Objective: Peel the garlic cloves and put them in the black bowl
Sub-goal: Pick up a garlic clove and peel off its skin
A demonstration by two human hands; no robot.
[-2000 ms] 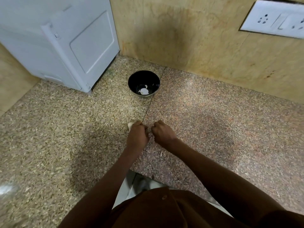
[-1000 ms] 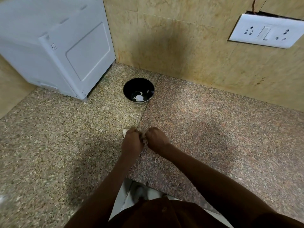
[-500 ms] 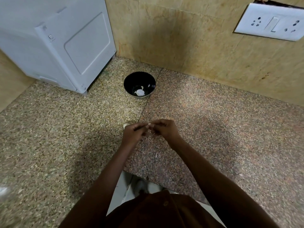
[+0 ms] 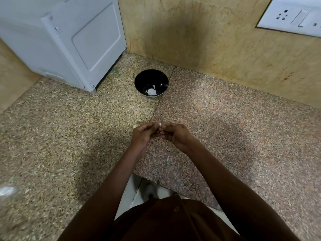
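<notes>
My left hand [image 4: 141, 133] and my right hand [image 4: 175, 134] meet fingertip to fingertip above the granite counter [image 4: 225, 129]. Between the tips they pinch a small pale garlic clove [image 4: 160, 124], mostly hidden by the fingers. Another pale garlic piece [image 4: 136, 126] lies on the counter just beyond my left hand, half covered by it. The black bowl [image 4: 139, 80] stands further back, near the wall, with a white peeled clove [image 4: 151, 92] in its bottom.
A white appliance [image 4: 69, 40] stands at the back left, close to the bowl. The beige wall carries a white socket plate [image 4: 291, 14] at the upper right. The counter's front edge [image 4: 147, 178] runs just in front of my body.
Both hands have turned from knuckles-up fists to palms facing inward with the fingers stretched out and tips together. The camera view shifted slightly; the bowl stayed put.
</notes>
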